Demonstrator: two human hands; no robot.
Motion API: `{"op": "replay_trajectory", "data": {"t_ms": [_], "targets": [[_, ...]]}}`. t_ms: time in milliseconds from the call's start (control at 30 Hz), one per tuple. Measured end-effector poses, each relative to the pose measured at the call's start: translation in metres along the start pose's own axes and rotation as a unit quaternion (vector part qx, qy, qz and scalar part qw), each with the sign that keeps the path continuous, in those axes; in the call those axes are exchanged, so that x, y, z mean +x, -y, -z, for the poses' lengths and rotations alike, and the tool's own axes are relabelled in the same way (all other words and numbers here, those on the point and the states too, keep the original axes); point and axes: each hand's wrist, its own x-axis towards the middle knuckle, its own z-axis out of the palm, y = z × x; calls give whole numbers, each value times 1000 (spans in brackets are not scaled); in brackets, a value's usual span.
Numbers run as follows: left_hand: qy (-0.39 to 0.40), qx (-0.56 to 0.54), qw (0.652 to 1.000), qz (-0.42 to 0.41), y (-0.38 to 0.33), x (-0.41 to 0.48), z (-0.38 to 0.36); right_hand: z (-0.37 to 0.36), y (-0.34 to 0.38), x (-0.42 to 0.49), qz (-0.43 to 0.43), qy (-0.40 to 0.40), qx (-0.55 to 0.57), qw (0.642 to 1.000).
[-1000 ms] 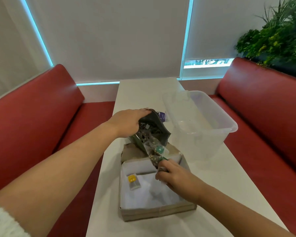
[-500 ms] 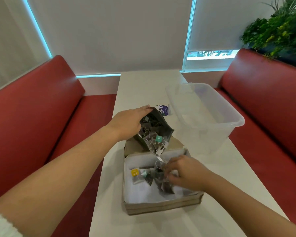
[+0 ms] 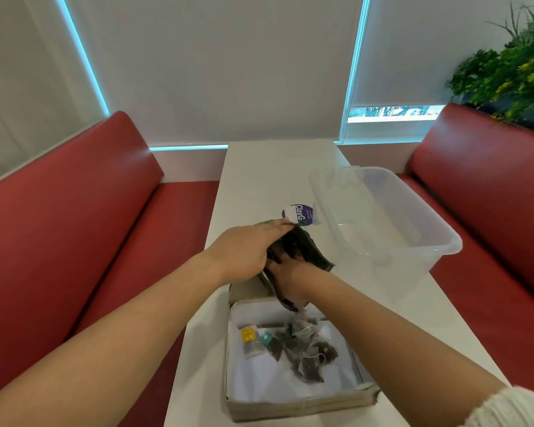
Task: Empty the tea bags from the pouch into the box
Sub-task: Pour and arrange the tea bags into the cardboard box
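At center frame, a person's left hand is gripping the dark pouch by its upper edge, tilting its mouth over the cardboard box below. The right hand is reaching inside the pouch, fingers hidden, grasp unclear. Tea bags are lying heaped in the box, lower center.
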Motion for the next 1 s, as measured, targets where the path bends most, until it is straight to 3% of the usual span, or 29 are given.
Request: {"op": "replay_trajectory", "data": {"t_ms": [167,300,500,600,700,833,1000], "targets": [[-3,-6,1000,-7,4,1,2,-7,-3,32,8,37,23,999],[-12,-17,1000,-7,7,4,2,-17,-8,42,88,-24,-63,994],[-19,-4,1000,-5,5,7,2,-13,-4,26,45,-56,-36,997],[-28,11,1000,5,2,5,0,-14,-5,3,60,-124,44,989],[-25,32,999,12,3,3,0,-11,-7,-23,86,-185,29,979],[-17,71,997,26,7,7,1,-17,-25,-59,146,-298,109,937],[-9,92,995,27,10,11,1,-48,-32,-92,173,-331,145,916]]}}
